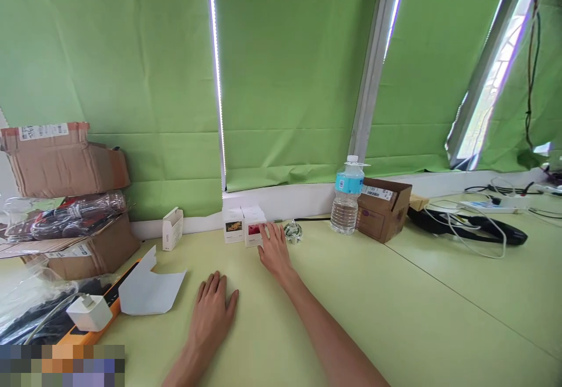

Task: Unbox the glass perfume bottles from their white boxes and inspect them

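My left hand [213, 308] lies flat on the pale yellow-green table, palm down, with its fingers stretched out and holding nothing. Farther forward, my right hand [274, 250] reaches to a small white box with a red picture [253, 230]. Its fingers are extended over the box's right front side; whether they press on it is hard to see. Against that box's left side stands a similar white box with a dark and yellow picture [234, 227]. Just right of my right hand sits a small shiny, clear or silvery object [293, 231].
Right of centre are a water bottle [345, 199] and a brown carton [383, 208]. A black curved device [474, 227] lies among white cables. On the left are a narrow white box [172, 229], a white card sheet [151, 287], a white charger [89, 312] and stacked cartons [61, 167].
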`<state>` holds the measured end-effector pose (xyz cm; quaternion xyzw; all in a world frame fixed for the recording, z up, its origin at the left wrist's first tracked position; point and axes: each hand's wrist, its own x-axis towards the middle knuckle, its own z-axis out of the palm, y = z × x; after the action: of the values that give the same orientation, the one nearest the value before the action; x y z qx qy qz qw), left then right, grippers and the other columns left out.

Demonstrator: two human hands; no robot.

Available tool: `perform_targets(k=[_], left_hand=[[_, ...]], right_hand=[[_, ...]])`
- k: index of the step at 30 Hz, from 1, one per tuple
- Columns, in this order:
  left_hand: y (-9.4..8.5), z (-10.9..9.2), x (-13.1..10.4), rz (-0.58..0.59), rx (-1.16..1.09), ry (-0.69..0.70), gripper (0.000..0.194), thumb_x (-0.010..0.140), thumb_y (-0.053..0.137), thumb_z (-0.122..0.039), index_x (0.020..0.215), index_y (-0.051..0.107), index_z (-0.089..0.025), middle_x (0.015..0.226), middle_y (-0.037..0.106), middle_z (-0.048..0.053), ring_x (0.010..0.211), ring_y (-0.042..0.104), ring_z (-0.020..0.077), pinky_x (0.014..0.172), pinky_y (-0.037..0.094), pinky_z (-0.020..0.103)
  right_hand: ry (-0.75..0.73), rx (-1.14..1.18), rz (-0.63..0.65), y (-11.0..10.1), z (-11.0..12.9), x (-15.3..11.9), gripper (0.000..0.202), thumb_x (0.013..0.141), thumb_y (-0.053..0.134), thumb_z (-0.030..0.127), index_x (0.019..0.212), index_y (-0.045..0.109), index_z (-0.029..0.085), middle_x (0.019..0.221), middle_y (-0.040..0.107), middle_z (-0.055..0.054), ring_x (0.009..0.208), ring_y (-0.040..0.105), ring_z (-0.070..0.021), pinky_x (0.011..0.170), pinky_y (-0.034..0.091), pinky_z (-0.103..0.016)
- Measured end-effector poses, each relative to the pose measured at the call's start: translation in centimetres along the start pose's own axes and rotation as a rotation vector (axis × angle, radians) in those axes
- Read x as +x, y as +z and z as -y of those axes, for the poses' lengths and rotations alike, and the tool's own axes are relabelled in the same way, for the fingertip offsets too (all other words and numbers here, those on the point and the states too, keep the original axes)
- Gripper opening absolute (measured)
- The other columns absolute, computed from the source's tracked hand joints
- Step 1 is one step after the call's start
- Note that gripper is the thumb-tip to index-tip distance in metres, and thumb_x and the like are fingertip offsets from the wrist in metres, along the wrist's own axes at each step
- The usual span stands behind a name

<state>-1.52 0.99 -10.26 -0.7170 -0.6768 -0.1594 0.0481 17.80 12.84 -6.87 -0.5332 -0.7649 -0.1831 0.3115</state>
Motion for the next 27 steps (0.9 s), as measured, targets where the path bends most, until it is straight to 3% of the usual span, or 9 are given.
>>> perform_targets(k=[2, 6, 11, 14, 17, 20, 24, 27], left_hand=[[-0.1, 0.0, 0.0, -0.001, -0.001, 0.0, 0.054, 0.092, 0.035, -0.046, 0.13, 0.052, -0.013, 0.144, 0.045, 0.013, 0.136, 0.036, 0.0261, 0.114, 0.025, 0.042], [0.0, -0.1, 0.0, -0.005, 0.001, -0.004, 0.054, 0.092, 0.034, -0.046, 0.131, 0.052, -0.012, 0.144, 0.044, 0.013, 0.136, 0.036, 0.0264, 0.114, 0.024, 0.043], [0.1, 0.0, -0.1, -0.013, -0.008, 0.0, 0.054, 0.093, 0.034, -0.045, 0.131, 0.052, -0.012, 0.144, 0.044, 0.014, 0.136, 0.036, 0.0263, 0.114, 0.025, 0.043], [0.0, 0.0, -0.1, -0.005, -0.015, 0.0, 0.055, 0.093, 0.035, -0.045, 0.132, 0.051, -0.011, 0.145, 0.043, 0.014, 0.137, 0.035, 0.027, 0.114, 0.025, 0.044], [0.0, 0.1, -0.1, -0.005, -0.024, 0.004, 0.055, 0.093, 0.034, -0.045, 0.132, 0.051, -0.01, 0.145, 0.044, 0.015, 0.137, 0.035, 0.0276, 0.114, 0.025, 0.045], [0.2, 0.2, -0.1, -0.022, -0.047, 0.015, 0.054, 0.092, 0.035, -0.045, 0.13, 0.053, -0.01, 0.143, 0.045, 0.015, 0.136, 0.036, 0.0281, 0.114, 0.026, 0.046], [0.0, 0.4, 0.0, -0.041, -0.134, 0.001, 0.053, 0.091, 0.038, -0.044, 0.128, 0.053, -0.009, 0.142, 0.046, 0.017, 0.136, 0.037, 0.0298, 0.114, 0.025, 0.048], [-0.8, 0.4, -0.1, -0.035, -0.36, 0.007, 0.063, 0.088, 0.043, -0.051, 0.136, 0.043, -0.01, 0.144, 0.043, 0.017, 0.136, 0.036, 0.0303, 0.113, 0.027, 0.049]], right_hand=[[-0.001, 0.001, -0.005, -0.1, 0.0, 0.0, 0.065, 0.083, 0.05, 0.02, 0.145, 0.03, 0.016, 0.148, 0.034, -0.015, 0.141, 0.018, -0.0306, 0.115, 0.009, -0.051], [-0.057, 0.004, 0.035, -0.6, 0.4, 0.4, 0.082, 0.08, 0.056, 0.023, 0.15, 0.015, 0.014, 0.157, 0.016, -0.012, 0.144, 0.001, -0.0311, 0.115, 0.007, -0.051], [-0.031, -0.01, 0.053, -1.5, 1.4, 0.6, 0.067, 0.087, 0.05, 0.024, 0.148, 0.024, 0.014, 0.147, 0.037, -0.015, 0.139, 0.023, -0.03, 0.116, 0.003, -0.05], [-0.014, -0.028, 0.142, -2.2, 1.8, 0.5, 0.068, 0.084, 0.05, 0.014, 0.148, 0.026, 0.014, 0.147, 0.035, -0.017, 0.14, 0.021, -0.0314, 0.115, 0.0, -0.053], [-0.024, -0.024, 0.328, -2.5, 1.8, 0.3, 0.064, 0.075, 0.052, 0.002, 0.138, 0.042, 0.014, 0.137, 0.049, -0.016, 0.133, 0.034, -0.0301, 0.113, 0.013, -0.048], [-0.024, -0.003, 0.412, -3.0, 1.9, 0.4, 0.049, 0.076, 0.047, -0.001, 0.12, 0.058, 0.015, 0.119, 0.062, -0.013, 0.117, 0.05, -0.0257, 0.103, 0.031, -0.037], [-0.024, 0.038, 0.489, -5.3, 2.2, 1.1, 0.042, 0.075, 0.047, 0.0, 0.113, 0.062, 0.011, 0.109, 0.065, -0.017, 0.107, 0.056, -0.0276, 0.091, 0.039, -0.036], [-0.101, 0.113, 0.587, -8.2, 2.2, 1.4, 0.03, 0.072, 0.057, 0.007, 0.098, 0.07, 0.014, 0.097, 0.067, -0.014, 0.102, 0.058, -0.0273, 0.089, 0.04, -0.035]])
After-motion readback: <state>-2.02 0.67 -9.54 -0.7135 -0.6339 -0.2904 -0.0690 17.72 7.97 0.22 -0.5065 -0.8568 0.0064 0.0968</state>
